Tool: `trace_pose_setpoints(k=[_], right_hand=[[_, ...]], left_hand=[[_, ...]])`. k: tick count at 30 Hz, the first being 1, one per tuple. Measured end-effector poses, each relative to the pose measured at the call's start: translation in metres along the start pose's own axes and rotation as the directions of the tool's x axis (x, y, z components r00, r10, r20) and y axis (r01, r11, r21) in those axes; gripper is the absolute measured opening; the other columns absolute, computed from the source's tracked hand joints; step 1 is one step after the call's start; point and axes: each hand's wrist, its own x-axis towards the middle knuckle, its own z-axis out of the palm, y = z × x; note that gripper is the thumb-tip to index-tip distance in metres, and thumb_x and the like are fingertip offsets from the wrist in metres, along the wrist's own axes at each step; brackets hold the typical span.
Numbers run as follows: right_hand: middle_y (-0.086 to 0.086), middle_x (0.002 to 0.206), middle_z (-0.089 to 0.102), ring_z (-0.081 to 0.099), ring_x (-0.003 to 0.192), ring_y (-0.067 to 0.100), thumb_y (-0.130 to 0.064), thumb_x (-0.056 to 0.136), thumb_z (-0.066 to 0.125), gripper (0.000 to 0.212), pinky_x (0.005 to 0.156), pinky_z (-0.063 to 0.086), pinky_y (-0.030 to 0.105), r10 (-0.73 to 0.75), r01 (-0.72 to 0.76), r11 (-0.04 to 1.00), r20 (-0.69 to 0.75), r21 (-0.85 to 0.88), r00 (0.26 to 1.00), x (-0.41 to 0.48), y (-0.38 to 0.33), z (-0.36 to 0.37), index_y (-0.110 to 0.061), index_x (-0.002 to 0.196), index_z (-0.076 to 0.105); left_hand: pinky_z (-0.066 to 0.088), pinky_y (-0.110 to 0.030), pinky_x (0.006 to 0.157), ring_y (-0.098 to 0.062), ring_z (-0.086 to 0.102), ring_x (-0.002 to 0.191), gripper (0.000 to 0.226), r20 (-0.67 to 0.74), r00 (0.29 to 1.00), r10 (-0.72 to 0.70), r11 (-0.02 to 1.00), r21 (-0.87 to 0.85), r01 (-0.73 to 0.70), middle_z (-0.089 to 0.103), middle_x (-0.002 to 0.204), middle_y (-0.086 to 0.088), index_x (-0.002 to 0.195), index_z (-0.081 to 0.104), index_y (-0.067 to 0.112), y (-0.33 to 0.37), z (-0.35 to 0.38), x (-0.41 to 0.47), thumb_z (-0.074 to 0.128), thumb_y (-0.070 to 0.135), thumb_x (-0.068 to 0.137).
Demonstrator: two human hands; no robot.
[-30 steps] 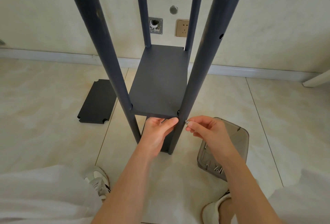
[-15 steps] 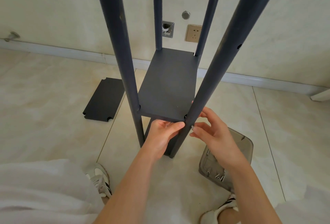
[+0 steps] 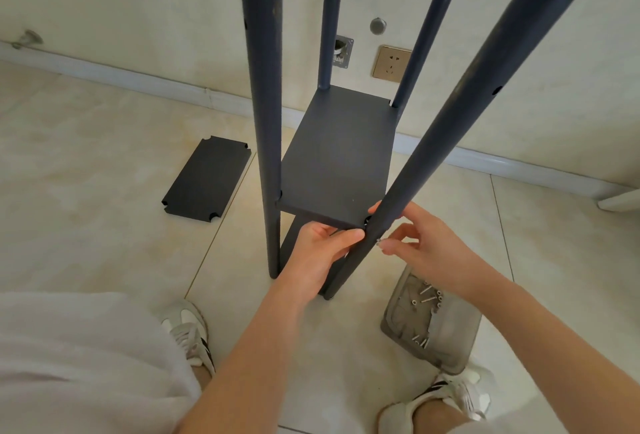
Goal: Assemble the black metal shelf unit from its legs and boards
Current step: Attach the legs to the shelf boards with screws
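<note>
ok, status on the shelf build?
Left grip holds shelf board's front edge. Right grip pinches screw at near-right leg. Spare board on floor, left, out of the way.

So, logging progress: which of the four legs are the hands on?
The near right leg: the right hand pinches a screw at it, the left hand holds the board beside it.

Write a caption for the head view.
Left hand holds board; right hand pinches a screw at the right front leg.
</note>
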Motion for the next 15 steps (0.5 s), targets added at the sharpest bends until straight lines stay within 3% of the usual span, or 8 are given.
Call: trace_pose_setpoints(k=[5, 8, 11, 15], right_hand=[[-0.016, 0.090, 0.061, 0.065, 0.078, -0.001, -0.028, 0.095, 0.059, 0.030, 0.073, 0.055, 0.012, -0.005, 0.017, 0.979, 0.060, -0.201, 0.998, 0.003, 0.005, -0.002, -0.042, 0.109, 0.038], [-0.011, 0.078, 0.065, 0.065, 0.077, 0.001, -0.029, 0.098, 0.054, 0.031, 0.075, 0.052, 0.012, -0.038, 0.060, 0.974, 0.105, -0.218, 0.994, 0.003, 0.006, -0.006, -0.049, 0.106, 0.033], [-0.015, 0.078, 0.063, 0.065, 0.074, 0.003, -0.033, 0.097, 0.052, 0.029, 0.073, 0.050, 0.010, -0.061, 0.096, 0.965, 0.148, -0.246, 0.987, 0.005, 0.004, -0.010, -0.038, 0.119, 0.034], [-0.028, 0.087, 0.059, 0.063, 0.078, -0.009, -0.037, 0.095, 0.050, 0.033, 0.072, 0.050, 0.008, -0.073, 0.128, 0.958, 0.213, -0.257, 0.974, 0.009, 0.003, -0.019, -0.032, 0.125, 0.037]], left_hand=[[0.058, -0.031, 0.087, -0.024, 0.072, 0.103, 0.024, 0.017, 1.000, 0.024, 0.999, -0.039, -0.023, 0.077, 0.103, -0.006, 0.093, 0.080, 0.027, 0.001, 0.002, -0.002, 0.066, 0.007, 0.094], [0.058, -0.032, 0.089, -0.025, 0.072, 0.102, 0.025, 0.023, 0.999, 0.037, 0.998, -0.051, -0.035, 0.076, 0.103, -0.009, 0.091, 0.080, 0.024, 0.003, 0.002, -0.003, 0.065, 0.004, 0.094], [0.058, -0.034, 0.090, -0.025, 0.071, 0.103, 0.023, 0.034, 0.998, 0.054, 0.997, -0.048, -0.052, 0.076, 0.104, -0.010, 0.092, 0.080, 0.021, 0.003, 0.002, -0.003, 0.066, 0.003, 0.093], [0.057, -0.031, 0.085, -0.023, 0.071, 0.100, 0.019, 0.035, 0.997, 0.064, 0.997, -0.054, -0.062, 0.076, 0.098, -0.006, 0.089, 0.080, 0.021, 0.003, 0.003, -0.001, 0.068, 0.006, 0.090]])
